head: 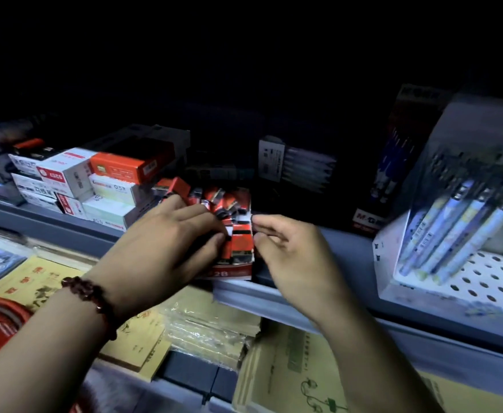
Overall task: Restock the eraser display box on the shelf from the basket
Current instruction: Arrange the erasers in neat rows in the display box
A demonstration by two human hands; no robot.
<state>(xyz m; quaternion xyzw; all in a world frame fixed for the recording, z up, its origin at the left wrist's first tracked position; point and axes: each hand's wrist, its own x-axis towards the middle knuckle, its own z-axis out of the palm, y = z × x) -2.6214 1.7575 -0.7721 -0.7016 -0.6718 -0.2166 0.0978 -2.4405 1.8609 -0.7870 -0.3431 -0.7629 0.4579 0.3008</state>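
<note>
Dim shop shelf, stacked boxes left. Left hand pinching erasers in display box; right hand open, touching nothing.

Grey shelf (eraser display box, pen boxes)

"28" on the eraser display box; "0.5" (twice) on white refill boxes; "M-G" on the dark pen box.

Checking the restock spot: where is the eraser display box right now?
In the head view, the eraser display box sits mid-frame at the shelf's front edge, between the left hand and right hand.
</note>
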